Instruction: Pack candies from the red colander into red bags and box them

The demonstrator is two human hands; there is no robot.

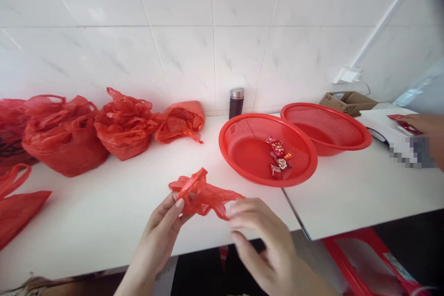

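Observation:
A thin red plastic bag (208,196), crumpled, is held above the white table's front part. My left hand (163,226) pinches its left end between thumb and fingers. At the bag's right end is my right hand (268,243), slightly blurred, with the thumb apart from the curved fingers. Its fingertips overlap the bag's edge; whether they touch it I cannot tell. Just beyond stands a red mesh basket (239,157) with several small wrapped candies (279,155) on its right side.
A second red basket (347,143) sits behind to the right, near a cardboard box (350,101). A dark thermos (236,104) stands by the wall. Several filled red bags (65,138) line the left. Another person's hand (430,134) holds red packets at far right. A red stool (367,259) is below.

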